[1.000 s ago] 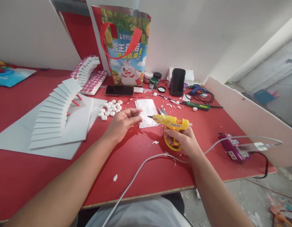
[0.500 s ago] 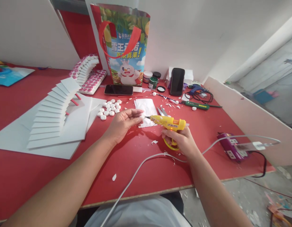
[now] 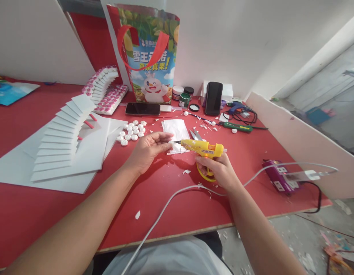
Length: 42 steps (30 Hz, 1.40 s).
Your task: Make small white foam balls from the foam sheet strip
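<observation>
My right hand (image 3: pixel 218 170) is wrapped around the handle of a yellow hot glue gun (image 3: pixel 195 145), whose small orange light glows. Its dark nozzle points left and meets the fingertips of my left hand (image 3: pixel 149 149). Between thumb and fingers, the left hand pinches a small white piece, mostly hidden by the fingertips. Just beyond that hand lies a cluster of small white round pieces (image 3: pixel 133 132). Under the nozzle is a white paper sheet (image 3: pixel 174 128), with scissors (image 3: pixel 196 134) partly visible beside it.
A fanned stepped white foam-board structure (image 3: pixel 55 139) stands at left on white boards. Behind are a colourful bag (image 3: pixel 149 57), paint jars (image 3: pixel 184 100), a phone (image 3: pixel 142 109) and a green-handled cutter (image 3: pixel 238 126). A white cable (image 3: pixel 177 194) crosses the front; a purple box (image 3: pixel 277 177) sits right.
The view has shifted very slightly. Both hands keep nearly the same pose, with the glue gun's nozzle still at the left fingertips.
</observation>
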Each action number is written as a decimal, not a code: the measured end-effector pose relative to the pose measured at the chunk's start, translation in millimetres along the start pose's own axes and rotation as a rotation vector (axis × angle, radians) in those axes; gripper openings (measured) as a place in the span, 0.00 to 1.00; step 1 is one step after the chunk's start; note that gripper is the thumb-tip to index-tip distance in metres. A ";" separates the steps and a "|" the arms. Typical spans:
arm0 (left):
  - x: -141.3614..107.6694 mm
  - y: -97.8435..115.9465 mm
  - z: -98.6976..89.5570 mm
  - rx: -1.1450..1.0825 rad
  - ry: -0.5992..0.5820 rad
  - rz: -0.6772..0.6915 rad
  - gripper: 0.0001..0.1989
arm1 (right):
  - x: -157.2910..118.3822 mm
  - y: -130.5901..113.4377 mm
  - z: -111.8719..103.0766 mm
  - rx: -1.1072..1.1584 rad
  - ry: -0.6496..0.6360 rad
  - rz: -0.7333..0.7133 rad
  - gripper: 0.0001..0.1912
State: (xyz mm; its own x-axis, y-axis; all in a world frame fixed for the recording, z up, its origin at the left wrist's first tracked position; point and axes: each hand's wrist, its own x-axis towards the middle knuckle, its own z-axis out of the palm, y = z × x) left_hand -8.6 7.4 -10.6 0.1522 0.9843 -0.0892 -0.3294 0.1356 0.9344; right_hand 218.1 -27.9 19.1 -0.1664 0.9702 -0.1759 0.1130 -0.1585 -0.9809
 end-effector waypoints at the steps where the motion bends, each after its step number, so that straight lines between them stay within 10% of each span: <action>1: -0.1 0.4 0.2 -0.006 -0.002 -0.001 0.19 | 0.1 0.3 0.1 0.002 0.000 -0.001 0.16; 35: -0.1 4.3 1.7 -0.137 0.039 -0.001 0.17 | -1.5 -4.1 0.5 -0.052 -0.002 -0.042 0.15; 42: 1.0 7.9 2.4 -0.233 0.063 -0.071 0.16 | 9.3 3.1 -47.2 -0.360 0.455 -0.146 0.14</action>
State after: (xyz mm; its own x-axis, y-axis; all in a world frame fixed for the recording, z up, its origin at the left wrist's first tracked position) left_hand -8.8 9.2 -2.5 0.1269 0.9756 -0.1794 -0.5270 0.2195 0.8210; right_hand 263.2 -10.7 18.4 0.2219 0.9709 0.0899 0.4588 -0.0226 -0.8882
